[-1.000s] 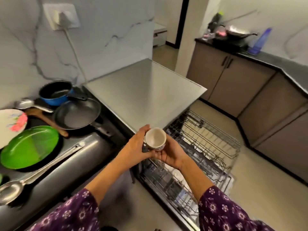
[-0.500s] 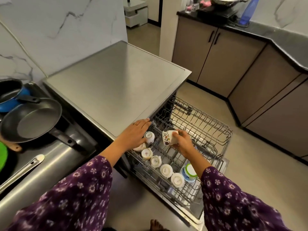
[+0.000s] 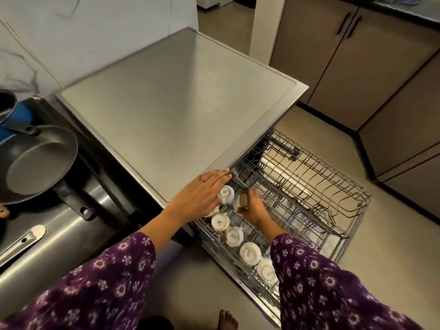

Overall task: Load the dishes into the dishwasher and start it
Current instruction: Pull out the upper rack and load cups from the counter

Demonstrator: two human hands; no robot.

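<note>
Black frying pan (image 3: 35, 163) sits at the frame's left edge. At centre, the left hand (image 3: 204, 189) lies flat, fingers straight, touching an upturned cup (image 3: 226, 193) in the pulled-out dishwasher rack (image 3: 309, 186). Just right, the right hand (image 3: 253, 209) grips a small white cup (image 3: 240, 201) low in the rack. Loading seems underway; next, this cup likely needs seating mouth-down.

Item: dishwasher (image 3: 181, 110), steel-topped, open, its wire rack (image 3: 316, 206) drawn out. Item: five white cups (image 3: 250, 253), inverted (printed marks on bases), in a row along the rack's left side. Item: sixth cup (image 3: 240, 200), tilted, at the row's far end, gripped in right hand (image 3: 253, 209)
</note>
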